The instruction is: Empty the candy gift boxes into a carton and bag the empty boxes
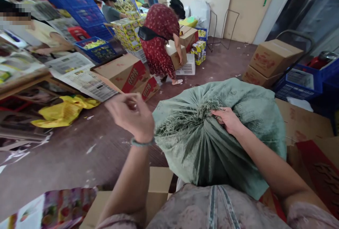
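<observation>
A big, full green woven sack (233, 151) stands right in front of me, its mouth twisted together into a frayed knot. My right hand (227, 119) is closed on this gathered neck, its fingers pressed against the frayed strands. Raised to the left of the sack, apart from it, is my left hand (132, 116), with a greenish band around the wrist. Its fingers are curled in towards the thumb and slightly blurred; whatever they may hold is hidden.
A person in a red dress (160, 28) bends over a carton ahead. Brown cartons (124, 73) stand left of them, and more cartons (275, 58) are stacked at right near a blue crate (299, 80). Yellow plastic (66, 110) lies beside the left table. Two other people sit further left.
</observation>
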Action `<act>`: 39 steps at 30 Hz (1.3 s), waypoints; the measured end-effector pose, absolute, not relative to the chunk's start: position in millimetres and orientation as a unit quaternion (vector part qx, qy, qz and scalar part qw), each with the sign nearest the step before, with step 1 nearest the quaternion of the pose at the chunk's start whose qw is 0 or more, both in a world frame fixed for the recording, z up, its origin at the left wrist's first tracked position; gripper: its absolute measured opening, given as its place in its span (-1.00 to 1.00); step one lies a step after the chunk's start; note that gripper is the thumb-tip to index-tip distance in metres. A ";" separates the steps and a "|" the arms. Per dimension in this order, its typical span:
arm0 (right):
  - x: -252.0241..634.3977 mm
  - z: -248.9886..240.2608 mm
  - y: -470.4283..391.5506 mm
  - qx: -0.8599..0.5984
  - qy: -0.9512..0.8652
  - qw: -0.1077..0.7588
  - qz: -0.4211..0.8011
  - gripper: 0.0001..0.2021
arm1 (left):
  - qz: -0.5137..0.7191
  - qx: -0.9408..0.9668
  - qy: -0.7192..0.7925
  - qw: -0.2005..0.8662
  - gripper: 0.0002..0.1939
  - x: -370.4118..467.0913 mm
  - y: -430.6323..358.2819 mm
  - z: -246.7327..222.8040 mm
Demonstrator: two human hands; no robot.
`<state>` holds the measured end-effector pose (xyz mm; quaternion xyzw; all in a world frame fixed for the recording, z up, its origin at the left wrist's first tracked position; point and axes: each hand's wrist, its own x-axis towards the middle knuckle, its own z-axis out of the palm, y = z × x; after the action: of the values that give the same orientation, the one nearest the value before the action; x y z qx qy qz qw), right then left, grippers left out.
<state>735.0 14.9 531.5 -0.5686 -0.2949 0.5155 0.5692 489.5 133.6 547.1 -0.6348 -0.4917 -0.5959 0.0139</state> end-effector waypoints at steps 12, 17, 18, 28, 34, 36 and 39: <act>741.7 550.0 11.0 -0.518 -0.349 0.578 0.526 -0.53 | -0.504 -0.544 -0.244 -0.625 -0.74 590.5 121.0 478.3; 767.7 533.7 -3.5 -0.455 -0.345 0.607 0.553 -0.48 | -0.541 -0.244 -0.240 -0.768 -0.84 588.7 122.2 474.2; 771.5 526.6 -3.5 -0.469 -0.355 0.610 0.531 -0.50 | -0.528 -0.210 -0.248 -0.785 -0.74 588.3 120.4 474.6; 755.1 542.7 30.4 -0.394 -0.405 0.679 0.469 -0.38 | -0.491 -0.257 -0.204 -0.807 -0.61 591.2 105.5 512.3; 754.8 632.3 -18.0 -0.310 -0.533 0.513 0.596 -0.44 | -0.367 -0.440 -0.081 -0.816 -0.66 580.0 89.0 581.3; 771.9 635.7 -36.2 -0.348 -0.541 0.470 0.605 -0.45 | -0.313 -0.454 -0.075 -0.831 -0.58 578.4 86.7 582.9; 800.4 611.9 -52.1 -0.401 -0.499 0.471 0.607 -0.44 | -0.287 -0.458 -0.095 -0.836 -0.52 582.3 85.5 560.8</act>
<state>800.4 -52.1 611.9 -0.4010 -0.4993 0.6068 0.4708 582.3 85.5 560.8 -0.4576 -0.0953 -0.2875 -0.8360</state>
